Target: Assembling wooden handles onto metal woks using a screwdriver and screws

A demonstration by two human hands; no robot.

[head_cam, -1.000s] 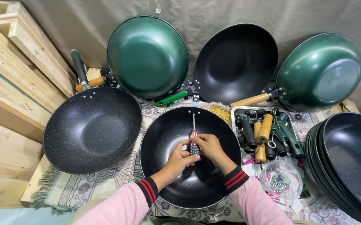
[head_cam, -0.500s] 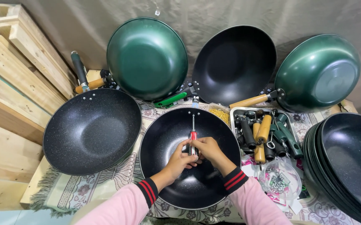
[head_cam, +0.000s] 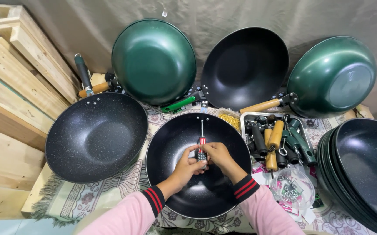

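Over the middle of the speckled black wok point(head_cam: 197, 191), inside its bowl: a screwdriver point(head_cam: 202, 146), tip toward the far rim. Left hand point(head_cam: 187, 164) and right hand point(head_cam: 216, 156) both closed on its red-and-black handle, fingers wrapped narrow. Light, stiff, ribbed for grip; best held at the handle, never the thin steel shaft. Likely heavy and slick-coated, that wok. Right of the wok, a tray point(head_cam: 247, 116) of wooden and black handles; possibly screws in the clear bag point(head_cam: 292, 188).
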